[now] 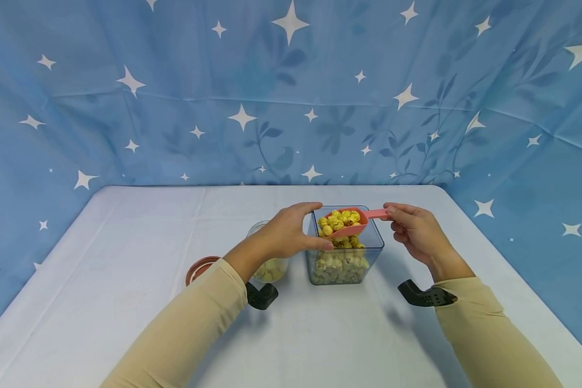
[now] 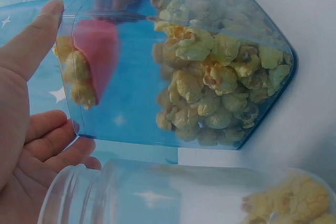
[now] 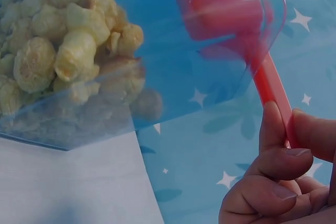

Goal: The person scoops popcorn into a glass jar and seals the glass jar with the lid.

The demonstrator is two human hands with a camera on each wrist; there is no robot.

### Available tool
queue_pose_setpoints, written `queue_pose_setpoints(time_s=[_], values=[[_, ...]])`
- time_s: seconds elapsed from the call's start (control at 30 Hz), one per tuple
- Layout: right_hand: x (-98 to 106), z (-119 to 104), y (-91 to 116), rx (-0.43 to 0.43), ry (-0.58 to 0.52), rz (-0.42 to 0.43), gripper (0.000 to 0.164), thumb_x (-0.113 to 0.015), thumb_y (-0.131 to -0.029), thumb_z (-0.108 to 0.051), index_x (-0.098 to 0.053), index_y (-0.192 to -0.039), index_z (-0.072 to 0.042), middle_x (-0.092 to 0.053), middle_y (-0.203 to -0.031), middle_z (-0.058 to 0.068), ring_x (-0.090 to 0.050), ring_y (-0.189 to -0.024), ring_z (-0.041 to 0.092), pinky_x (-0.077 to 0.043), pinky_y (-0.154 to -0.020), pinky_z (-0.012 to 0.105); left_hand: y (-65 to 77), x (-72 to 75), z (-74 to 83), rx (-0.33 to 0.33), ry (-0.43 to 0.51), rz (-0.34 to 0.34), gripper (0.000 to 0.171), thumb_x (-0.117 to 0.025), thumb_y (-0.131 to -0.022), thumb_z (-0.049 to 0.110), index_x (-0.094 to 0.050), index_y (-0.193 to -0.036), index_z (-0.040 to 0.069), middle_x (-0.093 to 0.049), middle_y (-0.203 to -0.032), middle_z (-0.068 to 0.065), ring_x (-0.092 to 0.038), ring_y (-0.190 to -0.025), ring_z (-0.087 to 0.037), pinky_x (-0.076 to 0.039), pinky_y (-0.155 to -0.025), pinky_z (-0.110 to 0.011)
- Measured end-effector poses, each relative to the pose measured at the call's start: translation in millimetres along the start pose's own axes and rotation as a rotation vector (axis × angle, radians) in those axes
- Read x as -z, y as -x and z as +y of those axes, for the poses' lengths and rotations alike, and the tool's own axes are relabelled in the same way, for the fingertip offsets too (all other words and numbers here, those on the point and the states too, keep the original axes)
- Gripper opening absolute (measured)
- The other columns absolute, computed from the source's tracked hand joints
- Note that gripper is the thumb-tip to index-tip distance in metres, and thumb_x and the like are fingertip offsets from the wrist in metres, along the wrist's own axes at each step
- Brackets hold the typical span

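My right hand (image 1: 419, 233) pinches the handle of a pink scoop (image 1: 353, 230) between thumb and fingers. The scoop is heaped with yellow popcorn (image 1: 339, 220) and sits within the top opening of a clear plastic container (image 1: 370, 249). More popcorn (image 2: 210, 85) fills the container's lower part. My left hand (image 1: 283, 231) spans the container's left side, thumb on the near rim and fingers toward the far rim. Just below that hand, in the left wrist view, lies the clear wall of an open jar (image 2: 157, 195) with some popcorn (image 2: 296, 200) at its bottom.
The jar stands left of the container, partly behind my left forearm. A round reddish-brown lid (image 1: 200, 267) lies farther left, partly covered by my sleeve. A white cloth (image 1: 140, 237) covers the table, and a blue curtain with white stars (image 1: 291, 91) hangs behind it.
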State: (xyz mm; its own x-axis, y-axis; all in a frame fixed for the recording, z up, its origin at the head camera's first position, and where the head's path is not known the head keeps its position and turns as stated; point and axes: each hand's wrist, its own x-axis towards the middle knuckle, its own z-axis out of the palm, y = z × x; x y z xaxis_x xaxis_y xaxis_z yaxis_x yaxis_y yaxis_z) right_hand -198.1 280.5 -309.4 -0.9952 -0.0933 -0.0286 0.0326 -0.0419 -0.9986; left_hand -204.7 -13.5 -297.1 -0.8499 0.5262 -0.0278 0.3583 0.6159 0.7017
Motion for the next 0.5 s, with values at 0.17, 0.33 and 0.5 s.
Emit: queue_pose_setpoints(time_s=[0.17,0.33,0.5], values=[[3.8,-0.1,-0.9,0.012,-0.045,-0.013,0.018,-0.059,-0.103,-0.018,-0.076,-0.097,-0.021,-0.065,-0.082,-0.004,-0.040,-0.063,0.010,-0.030,-0.054,0.022,-0.6,0.4,0.0,-0.007,-0.004,0.001,0.091,-0.081,-0.084,0.045,-0.034,-0.157,0.017,-0.033,-0.160,-0.004,-0.029,-0.147,-0.025,-0.033,-0.114,-0.048],[4.1,-2.8,0.0,0.036,-0.069,-0.027,0.017,-0.061,-0.102,-0.018,-0.077,-0.097,-0.019,-0.066,-0.082,-0.004,-0.037,-0.062,0.011,-0.025,-0.055,0.027,-0.2,1.1,-0.8,-0.021,-0.008,0.011,0.092,-0.081,-0.083,0.046,-0.035,-0.157,0.016,-0.033,-0.160,-0.004,-0.029,-0.147,-0.025,-0.032,-0.114,-0.047],[0.6,-6.9,1.2,0.045,-0.099,-0.031,0.015,-0.061,-0.102,-0.018,-0.076,-0.099,-0.017,-0.068,-0.084,-0.002,-0.037,-0.062,0.012,-0.025,-0.054,0.027,3.0,4.2,-2.9,-0.038,0.021,0.056,0.091,-0.083,-0.082,0.044,-0.037,-0.156,0.016,-0.036,-0.158,-0.002,-0.031,-0.146,-0.023,-0.033,-0.114,-0.046]])
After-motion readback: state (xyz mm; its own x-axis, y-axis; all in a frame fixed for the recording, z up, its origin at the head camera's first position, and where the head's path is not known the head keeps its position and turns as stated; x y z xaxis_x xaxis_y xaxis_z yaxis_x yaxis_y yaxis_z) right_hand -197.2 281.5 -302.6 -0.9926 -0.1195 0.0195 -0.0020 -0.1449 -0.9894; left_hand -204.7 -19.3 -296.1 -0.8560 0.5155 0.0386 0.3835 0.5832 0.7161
